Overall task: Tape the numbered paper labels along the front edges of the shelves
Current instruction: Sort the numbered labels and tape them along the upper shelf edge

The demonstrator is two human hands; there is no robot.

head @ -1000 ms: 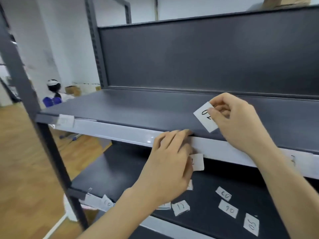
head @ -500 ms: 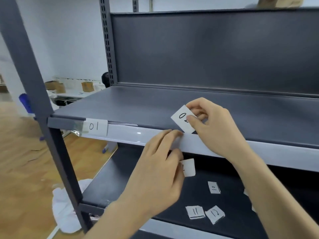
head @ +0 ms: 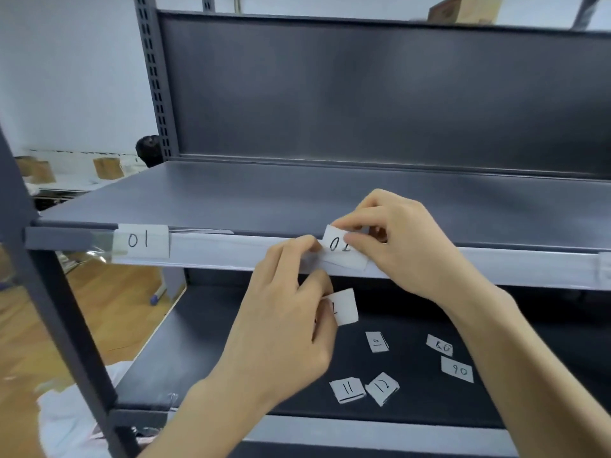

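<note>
My right hand (head: 406, 249) pinches the 02 label (head: 342, 249) between thumb and forefinger and holds it tilted against the front edge (head: 231, 251) of the shelf, well right of the taped 01 label (head: 140, 241). My left hand (head: 281, 325) presses a fingertip at the 02 label's left end, and its curled fingers grip a spare label (head: 344, 307). Loose labels (head: 347, 390) lie on the lower shelf (head: 231, 342).

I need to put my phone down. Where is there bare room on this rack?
The dark grey upper shelf top is bare from its front edge to the rear panel. The lower shelf's left part is free too. Crowded: its middle and right, strewn with loose white paper labels.
</note>
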